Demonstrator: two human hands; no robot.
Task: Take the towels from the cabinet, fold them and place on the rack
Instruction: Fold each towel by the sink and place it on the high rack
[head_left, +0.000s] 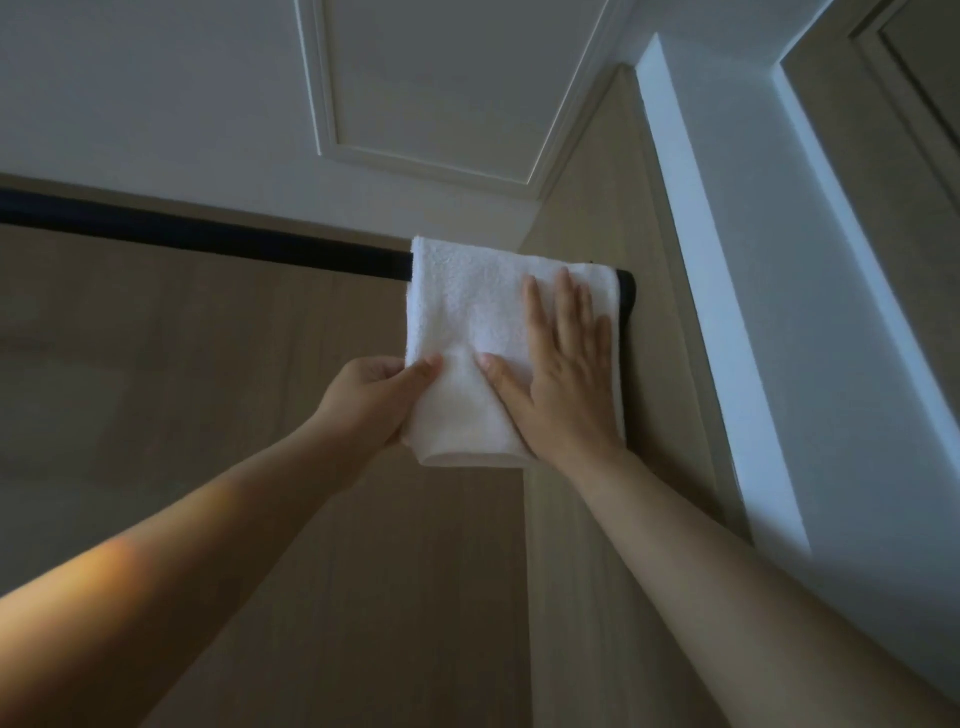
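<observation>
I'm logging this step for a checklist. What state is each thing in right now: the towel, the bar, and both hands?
towel: folded, draped over the bar near its right end, hanging down.
bar: horizontal, carrying the one towel.
left hand: grips the towel's lower left edge, thumb on the front.
right hand: lies flat on the towel's front, fingers straight.

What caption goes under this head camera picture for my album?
The left hand pinches the white towel hung over the black rack; the right hand presses it flat.
</observation>
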